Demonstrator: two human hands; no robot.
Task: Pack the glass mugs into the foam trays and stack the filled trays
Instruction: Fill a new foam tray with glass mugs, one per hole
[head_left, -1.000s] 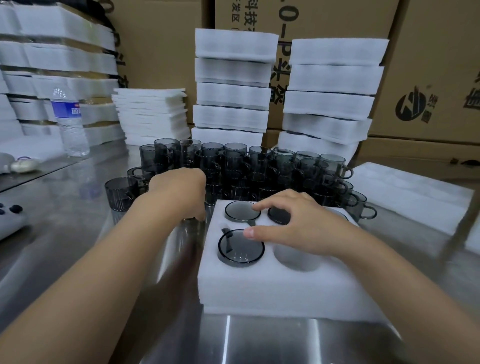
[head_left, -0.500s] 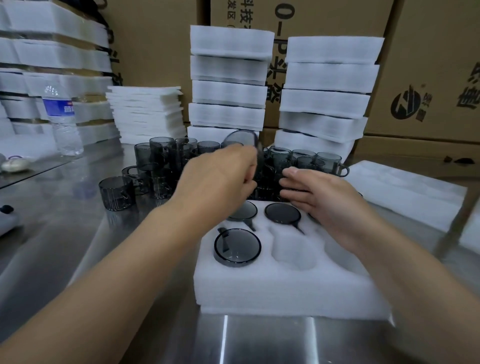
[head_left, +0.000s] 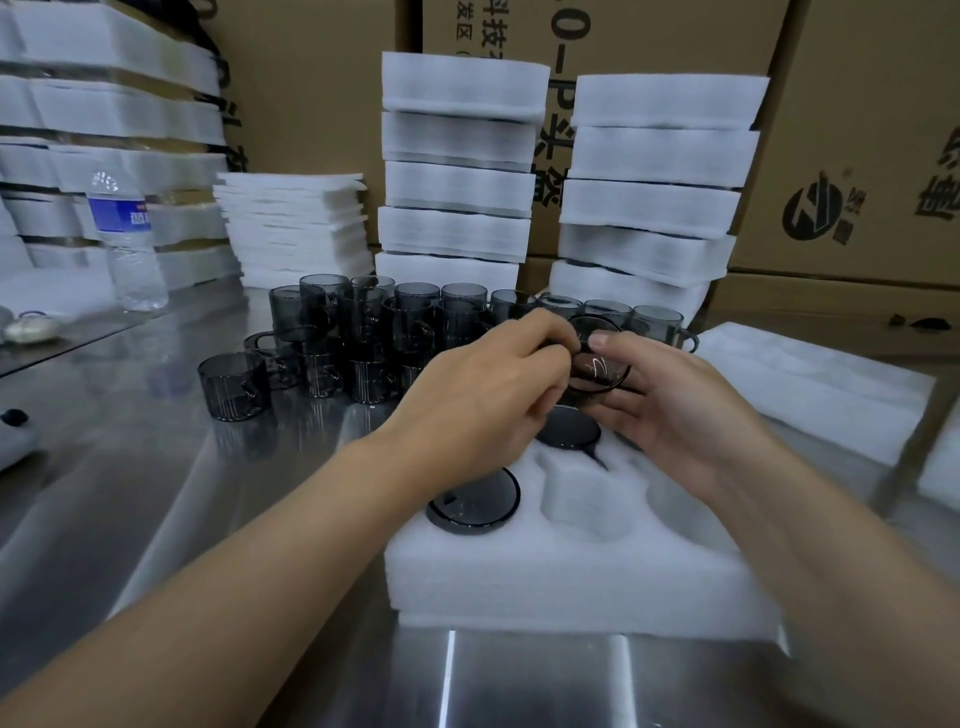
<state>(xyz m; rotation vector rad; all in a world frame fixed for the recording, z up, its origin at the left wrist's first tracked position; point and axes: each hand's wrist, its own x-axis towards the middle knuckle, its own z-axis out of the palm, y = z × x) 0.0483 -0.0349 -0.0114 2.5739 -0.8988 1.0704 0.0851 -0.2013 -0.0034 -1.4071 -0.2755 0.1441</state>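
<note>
table (head_left: 156, 493): stainless steel, brushed, glossy, reflective
foam tray (head_left: 571, 582): white foam, matt, fine grainy face
mugs (head_left: 363, 332): smoked grey glass, glossy, see-through, ribbed walls
raised mug (head_left: 597, 366): same glass, thin pale lines on it
boxes (head_left: 857, 130): brown cardboard, matt
bottle (head_left: 130, 249): clear plastic, blue glossy label

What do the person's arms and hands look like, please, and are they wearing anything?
Both arms are bare as far as the picture reaches, with no sleeve in view. The left hand and the right hand wear no gloves, and no ring, watch or bracelet shows. The right thumbnail is short and unpainted.
</note>
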